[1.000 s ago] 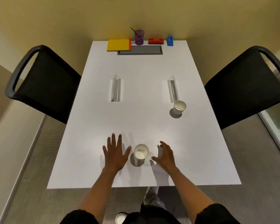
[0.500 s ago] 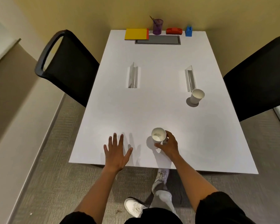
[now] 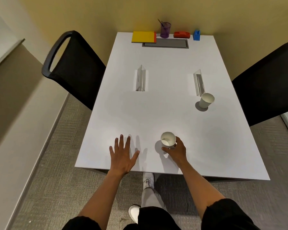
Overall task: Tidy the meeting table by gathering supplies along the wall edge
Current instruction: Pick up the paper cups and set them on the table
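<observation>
A white paper cup [image 3: 168,140] is gripped by the right hand [image 3: 176,151] near the front edge of the white rectangular table [image 3: 156,117]; the thumb and fingers are wrapped around the cup's side wall, and the cup is tilted slightly, its open mouth turned toward the camera. Whether its base touches the table cannot be determined. The left hand [image 3: 123,156] is held flat, palm down, with the fingers spread apart, over the front edge of the table, well to the left of the cup; nothing is held in it.

A second white paper cup [image 3: 206,100] stands upright toward the right side of the table, just beside the near end of a clear acrylic sign holder [image 3: 199,82]. A matching clear sign holder [image 3: 141,78] is positioned on the left half.

Along the wall edge are arranged, left to right, a yellow pad with an orange edge [image 3: 143,37], a purple translucent pen cup [image 3: 165,30], a red stapler [image 3: 181,34] and a small blue box [image 3: 196,35]. A grey recessed panel [image 3: 165,43] is set just in front of them. A black chair [image 3: 73,67] is placed at each side.
</observation>
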Available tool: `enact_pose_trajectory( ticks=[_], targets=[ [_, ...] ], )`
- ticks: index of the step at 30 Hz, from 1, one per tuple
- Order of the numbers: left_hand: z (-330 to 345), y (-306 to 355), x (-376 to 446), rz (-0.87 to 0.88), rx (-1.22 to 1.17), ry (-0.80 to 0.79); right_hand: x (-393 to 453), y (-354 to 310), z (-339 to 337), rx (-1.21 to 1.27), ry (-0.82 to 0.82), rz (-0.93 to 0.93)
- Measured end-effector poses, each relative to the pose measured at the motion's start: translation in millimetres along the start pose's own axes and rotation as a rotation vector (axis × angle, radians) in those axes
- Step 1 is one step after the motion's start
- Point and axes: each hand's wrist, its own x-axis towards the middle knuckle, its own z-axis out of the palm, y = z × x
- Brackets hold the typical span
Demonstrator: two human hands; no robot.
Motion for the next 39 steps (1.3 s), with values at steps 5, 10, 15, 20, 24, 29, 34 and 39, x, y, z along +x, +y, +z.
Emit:
enact_pose_trajectory(
  ticks=[5, 10, 15, 20, 24, 29, 34, 39],
  targets=[
    [-1, -8, 13, 0.002, 0.009, 0.0, 4, -11, 6, -0.013, 0.036, -0.042],
    [-11, -16, 35, 0.004, 0.034, 0.001, 17, -32, 15, -0.022, 0.052, -0.071],
    [-30, -25, 70, 0.0, 0.035, 0.036, 44, -68, 29, -0.009, 0.054, -0.056],
    [-53, -35, 114, -0.017, -0.009, 0.067, 78, -107, 47, 0.018, 0.018, -0.08],
    [-67, -41, 140, -0.038, -0.04, 0.07, 104, -133, 61, 0.021, -0.007, -0.1],
    [-80, -48, 168, -0.071, -0.046, 0.07, 139, -156, 78, 0.005, -0.024, -0.113],
    [-87, -56, 190, -0.092, -0.032, 0.068, 167, -171, 96, -0.003, -0.032, -0.13],
    [-90, -54, 209, -0.1, -0.026, 0.041, 189, -180, 108, -0.01, -0.036, -0.125]
  ],
)
